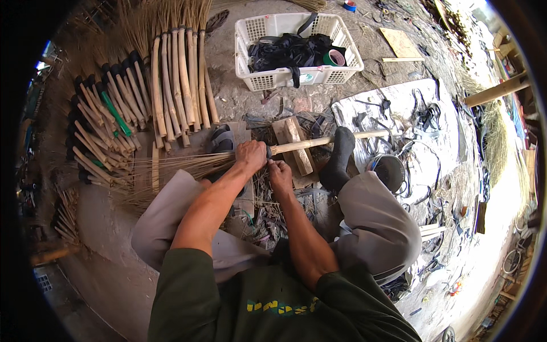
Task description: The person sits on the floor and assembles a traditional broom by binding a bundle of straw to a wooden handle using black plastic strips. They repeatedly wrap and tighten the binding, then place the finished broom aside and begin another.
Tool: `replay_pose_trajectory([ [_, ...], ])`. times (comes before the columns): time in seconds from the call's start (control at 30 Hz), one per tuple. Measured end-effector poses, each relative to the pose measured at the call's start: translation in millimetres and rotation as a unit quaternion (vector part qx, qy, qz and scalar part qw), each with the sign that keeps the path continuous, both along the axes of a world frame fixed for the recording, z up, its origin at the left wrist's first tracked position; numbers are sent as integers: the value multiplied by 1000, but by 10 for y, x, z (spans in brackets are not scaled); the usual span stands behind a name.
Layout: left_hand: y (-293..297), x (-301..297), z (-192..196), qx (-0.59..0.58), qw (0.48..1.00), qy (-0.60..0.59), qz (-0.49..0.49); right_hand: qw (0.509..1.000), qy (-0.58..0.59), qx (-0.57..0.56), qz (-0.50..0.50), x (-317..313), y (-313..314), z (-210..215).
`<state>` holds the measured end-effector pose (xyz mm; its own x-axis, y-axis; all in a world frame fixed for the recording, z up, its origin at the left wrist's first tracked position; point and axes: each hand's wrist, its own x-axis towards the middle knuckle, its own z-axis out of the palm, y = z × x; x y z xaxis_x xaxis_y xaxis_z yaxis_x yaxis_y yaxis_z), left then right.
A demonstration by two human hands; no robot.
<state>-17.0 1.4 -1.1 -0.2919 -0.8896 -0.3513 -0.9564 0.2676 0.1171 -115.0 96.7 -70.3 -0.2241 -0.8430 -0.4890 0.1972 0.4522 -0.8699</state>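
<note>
A broom lies crosswise in front of me, its pale wooden handle (pixel 315 142) pointing right and its thin brown bristles (pixel 176 165) spreading left. My left hand (pixel 250 156) is wrapped round the broom's neck, beside a dark band (pixel 269 151) where bristles and handle meet. Just below that band, the fingers of my right hand (pixel 280 175) are pinched together; whatever is between them is too small to make out. A wooden block (pixel 297 147) sits beneath the handle. My foot in a dark sock (pixel 341 157) is against the handle farther right.
Many brooms with wooden handles (pixel 182 80) are piled at the far left. A white plastic basket (pixel 296 77) of black strips and a tape roll (pixel 335 57) stands beyond. At right are a pale sheet (pixel 419 94) with strip scraps and a dark round container (pixel 389 172).
</note>
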Motion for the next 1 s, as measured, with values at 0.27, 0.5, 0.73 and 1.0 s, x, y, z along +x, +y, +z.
replay_pose_trajectory([
  [0.27, 131, 20, -66, -50, 999, 13, -11, 998, -41, 34, 37, -289, 327, 510],
  [0.5, 209, 14, -41, -80, 996, -36, -3, 978, -8, -123, 170, -633, -9, 1217],
  [0.73, 280, 98, -96, -56, 997, 47, 31, 508, 535, -222, 638, -168, -1742, 206],
  [1.0, 193, 206, 9, -84, 984, 144, -63, 761, 363, -168, 510, -280, -1680, -51],
])
